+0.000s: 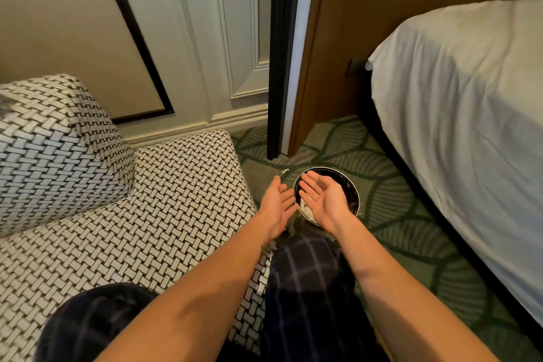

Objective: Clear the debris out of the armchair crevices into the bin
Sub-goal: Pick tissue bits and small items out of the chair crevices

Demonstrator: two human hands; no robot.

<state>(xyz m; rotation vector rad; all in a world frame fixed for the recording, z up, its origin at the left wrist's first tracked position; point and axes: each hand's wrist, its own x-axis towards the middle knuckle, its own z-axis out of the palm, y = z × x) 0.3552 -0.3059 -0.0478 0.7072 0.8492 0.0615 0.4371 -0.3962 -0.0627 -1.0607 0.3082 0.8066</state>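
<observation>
A round black bin (351, 185) stands on the carpet beside the armchair (164, 203), which is covered in a black-and-white woven pattern. Pale crumpled debris (307, 210) lies inside the bin. My right hand (321, 198) hangs flat over the bin's mouth, palm turned left, fingers apart, nothing in it. My left hand (277, 206) is just left of the bin's rim, palm facing the right hand, also holding nothing. A small pale scrap (284, 171) lies on the carpet behind the bin.
A bed with white sheets (458, 126) fills the right side. A wooden door (329, 47) stands ajar behind the bin, with a dark frame edge (279, 67). Patterned green carpet (390, 214) lies between bed and chair. My knees in dark checked trousers (305, 279) are in the foreground.
</observation>
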